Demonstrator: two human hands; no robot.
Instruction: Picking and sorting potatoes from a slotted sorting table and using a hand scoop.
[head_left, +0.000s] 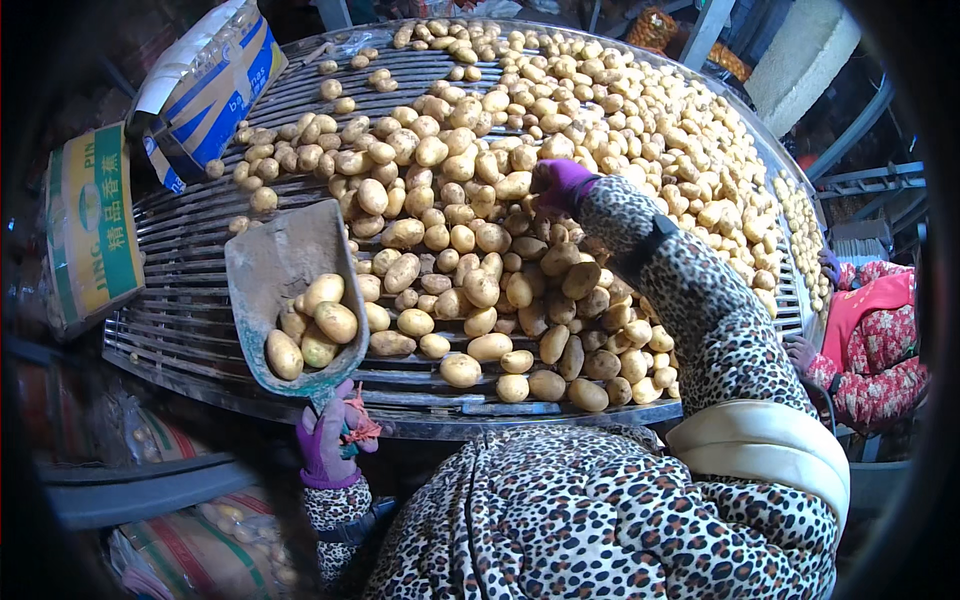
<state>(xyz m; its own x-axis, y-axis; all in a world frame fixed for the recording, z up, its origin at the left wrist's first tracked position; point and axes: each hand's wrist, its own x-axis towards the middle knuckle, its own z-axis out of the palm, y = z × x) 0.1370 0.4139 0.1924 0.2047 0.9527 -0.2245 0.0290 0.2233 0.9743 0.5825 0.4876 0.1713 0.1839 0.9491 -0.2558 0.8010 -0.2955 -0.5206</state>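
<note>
My left hand (328, 441), in a purple work glove, grips the handle of a worn scoop (281, 236) at the near edge of a slatted sorting table (180, 259). Several potatoes (335, 322) lie in the scoop's lower end, near the handle. Orange-pink cord is tied round the handle beside my fingers. Across the table's middle reaches my right hand (562, 186), also gloved in purple, touching the spread of loose potatoes (480, 289). Its fingertips are hidden, so whether it holds a potato cannot be told. Dirtier, darker potatoes (561, 259) lie below that wrist.
A blue-and-white cardboard box (214, 90) and a green-and-yellow carton (97, 232) stand at the left end. Filled potato bags (202, 544) are at lower left, by a metal bar (150, 491). At right, another person (874, 337) has gloved hands by the table rim.
</note>
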